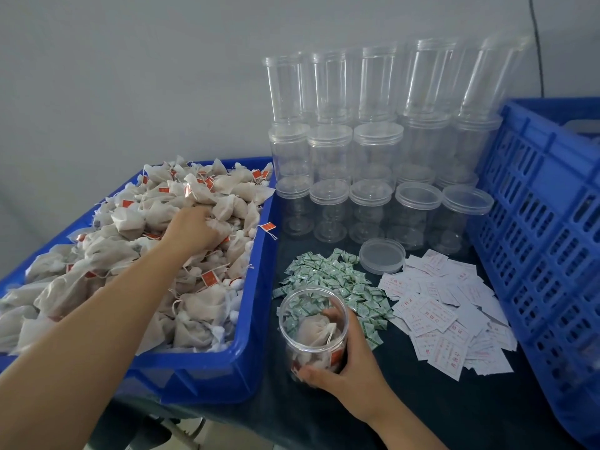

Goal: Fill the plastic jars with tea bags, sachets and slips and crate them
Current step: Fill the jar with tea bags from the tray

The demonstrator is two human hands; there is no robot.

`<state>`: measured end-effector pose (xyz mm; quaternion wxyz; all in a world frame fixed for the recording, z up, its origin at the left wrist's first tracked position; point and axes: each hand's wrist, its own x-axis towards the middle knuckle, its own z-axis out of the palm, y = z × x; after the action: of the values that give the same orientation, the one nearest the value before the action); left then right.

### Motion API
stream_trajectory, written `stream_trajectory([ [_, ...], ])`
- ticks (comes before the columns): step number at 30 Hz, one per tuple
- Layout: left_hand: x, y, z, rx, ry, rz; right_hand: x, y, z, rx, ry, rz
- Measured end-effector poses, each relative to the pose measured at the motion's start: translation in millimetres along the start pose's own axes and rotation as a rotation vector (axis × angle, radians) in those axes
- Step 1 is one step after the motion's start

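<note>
Clear plastic jar (313,332), upright, gripped by right hand (349,362); left hand (191,227), fingers curled into beige tea bags (130,241), lies up-left of jar mouth.

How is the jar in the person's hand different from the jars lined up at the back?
The jar in the right hand has no lid and already holds tea bags; the stacked jars are lidded and look empty. The held jar stands alone near the table's front edge; the others sit in rows by the wall. Both are clear plastic.
</note>
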<state>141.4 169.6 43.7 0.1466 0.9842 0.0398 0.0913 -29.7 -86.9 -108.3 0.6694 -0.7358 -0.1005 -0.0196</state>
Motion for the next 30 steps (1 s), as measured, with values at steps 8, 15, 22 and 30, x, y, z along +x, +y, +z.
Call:
stream_trajectory([
  [8,-16,-1,-2,0.15,-0.054,0.096,0,-3,0,0.021,-0.008,0.01],
  [15,-30,-2,-6,0.16,-0.005,0.179,0,-3,0,0.024,-0.014,0.017],
  [22,-42,-6,-12,0.02,0.126,0.178,0,-4,0,0.044,-0.017,0.021],
  [30,-56,-7,-24,-0.064,0.17,0.231,0,-4,0,0.039,-0.017,0.019],
])
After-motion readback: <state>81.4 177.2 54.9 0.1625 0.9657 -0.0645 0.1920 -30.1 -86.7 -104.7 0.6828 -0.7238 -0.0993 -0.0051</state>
